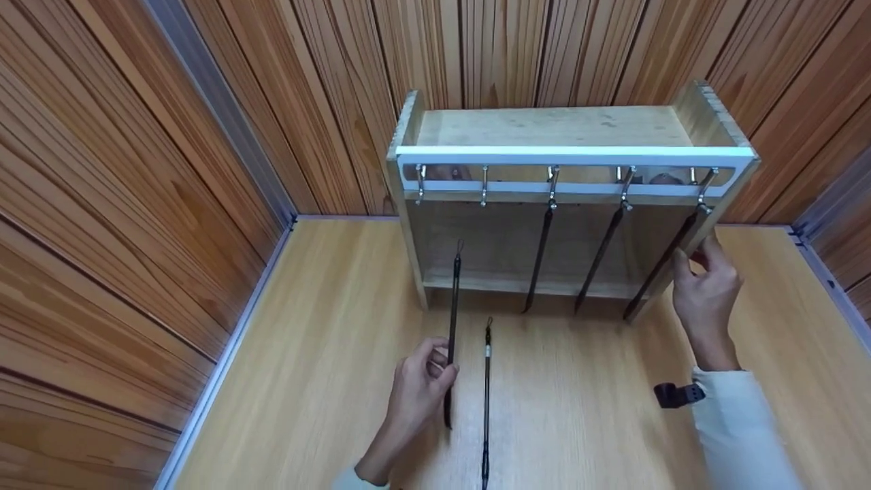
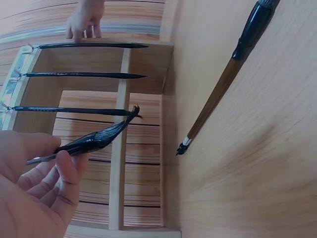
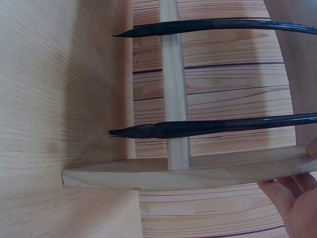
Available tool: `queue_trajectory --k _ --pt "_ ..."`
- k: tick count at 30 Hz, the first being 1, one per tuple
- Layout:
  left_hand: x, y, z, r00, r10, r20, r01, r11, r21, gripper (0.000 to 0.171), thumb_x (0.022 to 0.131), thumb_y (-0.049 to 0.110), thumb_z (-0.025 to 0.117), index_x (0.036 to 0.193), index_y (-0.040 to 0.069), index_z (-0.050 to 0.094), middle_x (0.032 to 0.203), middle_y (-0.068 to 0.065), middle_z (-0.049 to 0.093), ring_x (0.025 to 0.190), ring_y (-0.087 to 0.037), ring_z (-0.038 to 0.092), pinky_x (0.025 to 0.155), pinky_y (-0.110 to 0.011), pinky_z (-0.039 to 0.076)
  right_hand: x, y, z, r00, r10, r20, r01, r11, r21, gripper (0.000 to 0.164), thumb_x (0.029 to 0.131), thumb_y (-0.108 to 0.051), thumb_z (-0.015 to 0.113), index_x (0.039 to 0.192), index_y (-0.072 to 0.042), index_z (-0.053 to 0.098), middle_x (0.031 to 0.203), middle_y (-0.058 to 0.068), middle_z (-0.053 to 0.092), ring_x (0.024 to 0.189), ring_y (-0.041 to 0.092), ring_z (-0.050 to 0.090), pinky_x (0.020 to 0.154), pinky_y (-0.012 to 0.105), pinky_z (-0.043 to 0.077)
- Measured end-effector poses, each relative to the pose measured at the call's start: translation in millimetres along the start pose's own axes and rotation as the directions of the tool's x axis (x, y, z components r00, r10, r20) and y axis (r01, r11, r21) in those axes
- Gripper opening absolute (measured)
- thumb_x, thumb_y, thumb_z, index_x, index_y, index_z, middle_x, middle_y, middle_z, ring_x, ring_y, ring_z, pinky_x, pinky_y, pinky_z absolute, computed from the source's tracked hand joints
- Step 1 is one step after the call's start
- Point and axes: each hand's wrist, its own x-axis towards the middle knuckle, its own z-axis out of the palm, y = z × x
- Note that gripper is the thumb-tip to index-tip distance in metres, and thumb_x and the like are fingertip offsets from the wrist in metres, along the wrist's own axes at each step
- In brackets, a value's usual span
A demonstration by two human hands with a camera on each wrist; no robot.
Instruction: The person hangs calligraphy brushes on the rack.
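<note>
My left hand (image 1: 416,386) pinches a dark calligraphy brush (image 1: 454,306) between thumb and fingers, its hanging loop up and its bristles (image 2: 111,135) down. It stands in front of the left part of a wooden rack (image 1: 544,126), below the hooks. My right hand (image 1: 709,299) grips the rack's right side panel (image 3: 223,172), thumb in front. Three dark brushes hang tip down from hooks: a middle brush (image 1: 539,258), a second brush (image 1: 599,262) and a third brush (image 1: 663,264) beside my right hand. Another brush (image 1: 487,388) lies on the table, right of my left hand.
A white rail (image 1: 571,155) with several metal hooks runs across the rack's front. Its two left hooks, including the leftmost hook (image 1: 420,184), carry nothing. Wood-panelled walls (image 1: 503,54) stand behind and at both sides of the table (image 1: 326,327).
</note>
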Motion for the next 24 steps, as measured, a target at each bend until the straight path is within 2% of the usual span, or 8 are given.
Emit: queue_trajectory --k 4,8,12,15,19,24 --pt "4.5 3.6 -5.9 0.999 0.041 -0.025 -0.041 0.999 -0.016 0.027 0.087 -0.005 0.069 0.113 0.000 0.064 0.085 0.000 0.065 0.072 -0.011 0.062 0.063 -0.024 0.055 0 -2 0 1.000 0.006 0.002 -0.006 1.000 -0.008 0.038 0.099 -0.009 0.061 0.137 -0.017 0.063 0.124 0.011 0.067 0.105 0.008 0.063 0.093 0.022 0.050" --pt "10.6 6.2 -12.6 0.993 0.101 -0.055 -0.103 0.995 -0.019 0.027 0.087 -0.006 0.070 0.112 -0.001 0.064 0.086 -0.003 0.066 0.073 -0.012 0.061 0.063 -0.025 0.055 1 -2 1 1.000 0.001 -0.004 -0.001 1.000 0.003 0.040 0.098 -0.006 0.062 0.136 -0.017 0.064 0.121 0.012 0.068 0.102 0.003 0.062 0.089 0.017 0.050" --pt "18.7 8.8 -17.8 0.975 0.193 -0.105 -0.196 0.980 -0.016 0.026 0.085 -0.008 0.070 0.110 -0.002 0.063 0.085 -0.007 0.066 0.071 -0.013 0.062 0.061 -0.024 0.055 5 -1 1 0.998 -0.058 -0.014 0.058 0.998 0.029 0.039 0.095 0.000 0.062 0.132 -0.009 0.066 0.114 0.016 0.069 0.096 -0.004 0.059 0.082 0.011 0.049" --pt "24.0 11.8 -21.6 0.960 0.239 -0.146 -0.244 0.969 -0.023 0.027 0.085 -0.010 0.070 0.109 -0.003 0.063 0.084 -0.006 0.066 0.071 -0.014 0.062 0.060 -0.023 0.054 6 0 1 0.997 -0.079 -0.015 0.080 0.996 0.034 0.039 0.094 0.002 0.061 0.132 -0.007 0.066 0.112 0.017 0.069 0.094 -0.005 0.058 0.079 0.009 0.048" --pt "28.9 14.8 -25.3 0.951 0.249 -0.185 -0.260 0.965 -0.037 0.028 0.083 -0.012 0.070 0.109 -0.003 0.063 0.083 -0.003 0.065 0.070 -0.015 0.062 0.059 -0.023 0.053 3 0 1 0.999 -0.047 -0.006 0.047 0.999 0.015 0.038 0.097 -0.003 0.062 0.134 -0.011 0.065 0.117 0.015 0.068 0.096 -0.003 0.058 0.083 0.011 0.049" --pt "30.7 16.2 -27.3 0.961 0.199 -0.192 -0.218 0.972 -0.083 0.027 0.084 -0.011 0.070 0.109 -0.003 0.063 0.083 -0.005 0.066 0.071 -0.016 0.062 0.060 -0.024 0.053 0 0 0 1.000 -0.023 0.008 0.023 1.000 -0.009 0.037 0.099 -0.007 0.061 0.135 -0.012 0.064 0.119 0.014 0.068 0.100 0.000 0.059 0.086 0.014 0.050"
